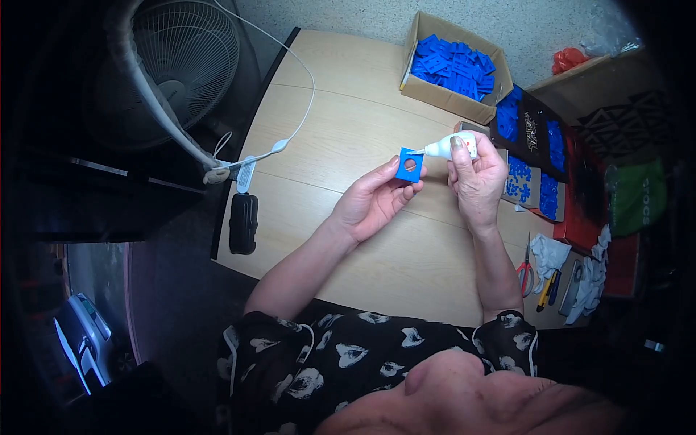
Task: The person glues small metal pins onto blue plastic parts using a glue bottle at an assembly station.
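Note:
Between the thumb and fingers of my left hand (pixel 375 199) is a small flat blue plastic piece (pixel 402 174) with a round hole in it. My right hand (pixel 479 181) is closed round a small white glue bottle (pixel 438 148), tilted so its thin nozzle points left. The nozzle tip is at the upper edge of the blue piece; whether it touches cannot be made out. Both hands are above the middle of the wooden table (pixel 348 145).
A cardboard box (pixel 464 107) of blue pieces stands at the back. Trays of small blue parts (pixel 519 177) line the right side. Scissors (pixel 525 275), a yellow cutter (pixel 545 291) and crumpled tissue (pixel 549 255) lie at the near right. A black case (pixel 243 224) sits at the left edge.

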Tool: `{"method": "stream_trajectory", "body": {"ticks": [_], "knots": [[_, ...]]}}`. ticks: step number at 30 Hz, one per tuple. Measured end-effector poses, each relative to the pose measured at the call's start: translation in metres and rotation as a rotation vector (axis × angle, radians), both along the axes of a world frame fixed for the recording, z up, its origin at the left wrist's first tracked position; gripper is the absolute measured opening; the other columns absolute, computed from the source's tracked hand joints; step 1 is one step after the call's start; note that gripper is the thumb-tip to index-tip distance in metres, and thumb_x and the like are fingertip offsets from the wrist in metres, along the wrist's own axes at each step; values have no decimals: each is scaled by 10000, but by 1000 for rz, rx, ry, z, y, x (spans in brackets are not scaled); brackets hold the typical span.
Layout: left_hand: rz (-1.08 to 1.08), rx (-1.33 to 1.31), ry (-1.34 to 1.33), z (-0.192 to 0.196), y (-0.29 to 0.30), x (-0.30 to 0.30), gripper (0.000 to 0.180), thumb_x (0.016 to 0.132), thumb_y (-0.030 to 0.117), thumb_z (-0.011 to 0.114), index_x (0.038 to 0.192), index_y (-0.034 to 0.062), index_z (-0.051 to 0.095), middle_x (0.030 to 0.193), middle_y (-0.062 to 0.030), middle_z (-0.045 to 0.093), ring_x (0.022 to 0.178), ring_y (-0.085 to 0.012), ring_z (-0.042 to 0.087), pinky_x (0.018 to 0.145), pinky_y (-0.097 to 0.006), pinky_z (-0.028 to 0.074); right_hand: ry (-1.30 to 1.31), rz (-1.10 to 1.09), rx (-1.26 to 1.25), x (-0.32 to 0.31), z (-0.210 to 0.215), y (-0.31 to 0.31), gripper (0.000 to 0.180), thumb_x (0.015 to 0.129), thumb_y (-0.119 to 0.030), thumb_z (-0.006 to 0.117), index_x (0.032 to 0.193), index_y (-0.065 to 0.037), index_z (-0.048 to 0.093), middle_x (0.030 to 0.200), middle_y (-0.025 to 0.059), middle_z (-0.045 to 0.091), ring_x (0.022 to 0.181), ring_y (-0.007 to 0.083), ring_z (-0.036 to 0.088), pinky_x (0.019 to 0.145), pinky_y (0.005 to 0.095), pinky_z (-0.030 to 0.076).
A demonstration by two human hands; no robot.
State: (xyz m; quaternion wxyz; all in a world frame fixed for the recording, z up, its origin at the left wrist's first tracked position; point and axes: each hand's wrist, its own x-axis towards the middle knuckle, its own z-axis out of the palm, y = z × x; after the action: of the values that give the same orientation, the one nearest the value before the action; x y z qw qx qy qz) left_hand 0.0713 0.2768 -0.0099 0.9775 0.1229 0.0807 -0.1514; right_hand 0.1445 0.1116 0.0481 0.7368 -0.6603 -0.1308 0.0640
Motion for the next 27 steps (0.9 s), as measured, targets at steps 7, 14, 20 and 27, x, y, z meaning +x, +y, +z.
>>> {"method": "stream_trajectory", "body": {"ticks": [7, 14, 20, 27], "knots": [[-4, 4, -11, 1, 0, 0, 305, 1011, 208, 502, 1259, 34, 468, 1196, -197, 572, 1001, -243, 645, 875, -280, 566, 22, 5, 4, 1, 0, 1, 127, 974, -129, 594, 989, -5, 576, 690, -37, 535, 527, -7, 440, 437, 171, 330], [-2, 32, -3, 1, 0, 0, 309, 1012, 214, 501, 1258, 30, 471, 1197, -195, 572, 997, -236, 644, 874, -279, 565, 63, 23, -13, 3, 0, -1, 139, 975, -145, 597, 987, -7, 576, 688, -37, 534, 523, -6, 438, 435, 170, 328], [-3, 36, -6, 0, 0, 0, 313, 1015, 220, 495, 1253, 19, 472, 1190, -198, 578, 993, -233, 645, 872, -277, 566, 66, 28, -13, 2, -1, 0, 142, 976, -150, 596, 985, -10, 577, 683, -38, 528, 524, -5, 438, 436, 168, 331], [3, 26, -11, 7, 0, -1, 316, 1022, 225, 480, 1233, -10, 485, 1190, -217, 576, 994, -243, 651, 866, -281, 574, 85, 22, 119, 0, 7, -9, 173, 987, -185, 580, 998, -14, 564, 649, -21, 518, 485, 3, 425, 398, 166, 314]]}}
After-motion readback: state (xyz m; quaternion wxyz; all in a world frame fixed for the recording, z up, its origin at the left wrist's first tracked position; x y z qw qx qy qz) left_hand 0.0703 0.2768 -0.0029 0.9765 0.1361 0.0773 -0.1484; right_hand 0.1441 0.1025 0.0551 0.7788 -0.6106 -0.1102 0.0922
